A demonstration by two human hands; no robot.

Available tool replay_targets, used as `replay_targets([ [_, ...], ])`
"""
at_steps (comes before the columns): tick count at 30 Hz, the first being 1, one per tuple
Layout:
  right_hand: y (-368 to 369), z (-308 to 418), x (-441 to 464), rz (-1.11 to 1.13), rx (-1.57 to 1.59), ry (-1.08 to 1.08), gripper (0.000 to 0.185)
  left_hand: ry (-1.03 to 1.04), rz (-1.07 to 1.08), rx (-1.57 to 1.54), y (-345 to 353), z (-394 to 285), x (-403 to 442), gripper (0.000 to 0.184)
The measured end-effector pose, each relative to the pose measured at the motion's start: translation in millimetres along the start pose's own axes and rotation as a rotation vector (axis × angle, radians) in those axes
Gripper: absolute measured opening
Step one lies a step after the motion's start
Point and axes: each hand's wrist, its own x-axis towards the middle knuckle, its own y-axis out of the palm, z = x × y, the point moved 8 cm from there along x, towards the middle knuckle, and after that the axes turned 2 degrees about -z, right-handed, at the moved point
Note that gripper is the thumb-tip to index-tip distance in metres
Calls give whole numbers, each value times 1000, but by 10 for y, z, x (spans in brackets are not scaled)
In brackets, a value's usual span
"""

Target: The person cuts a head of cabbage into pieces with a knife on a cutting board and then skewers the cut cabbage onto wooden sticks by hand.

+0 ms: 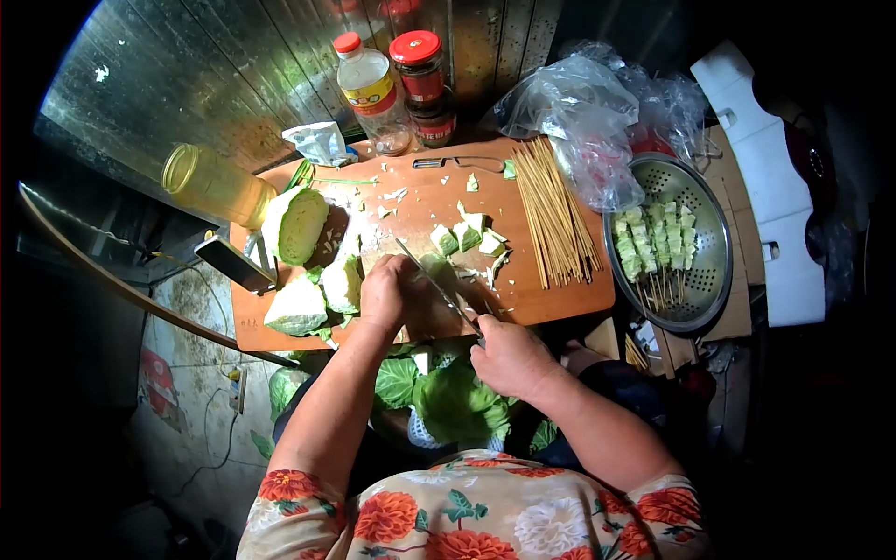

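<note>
The knife (439, 287) slants from the right hand (511, 357) across toward the left hand (385, 287), its blade just beside the left fingers. Cut cabbage pieces (471, 231) lie on the worktop (401, 205) beyond the right hand, the blade running between them and the left hand. Left of the left hand are two cabbage wedges, the nearer one (343, 284) close by, with a half cabbage (297, 227) and a phone (235, 265) farther out. Beyond both hands lies a peeler (457, 163), and past it stands a bottle (369, 93). To the right of the right hand are a bundle of sticks (558, 215) and a colander (717, 271) holding skewered cabbage (659, 241). Loose leaves (457, 401) sit below the hands. The right hand is closed around the knife handle; the left has its fingers curled down, but whether it grips anything cannot be told.
</note>
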Motion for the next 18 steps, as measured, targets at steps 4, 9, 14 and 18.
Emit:
replay_targets([
  [4, 27, 25, 62, 30, -96, -101, 28, 3, 43, 75, 90, 59, 36, 19],
  [9, -5, 30, 197, 64, -103, -28, 25, 1, 62, 94, 118, 90, 56, 18],
  [14, 305, -151, 550, 66, -155, 10, 23, 27, 55, 111, 223, 204, 40, 19],
  [18, 344, -162, 559, -14, -118, 3, 26, -90, 63, 55, 89, 159, -104, 25],
])
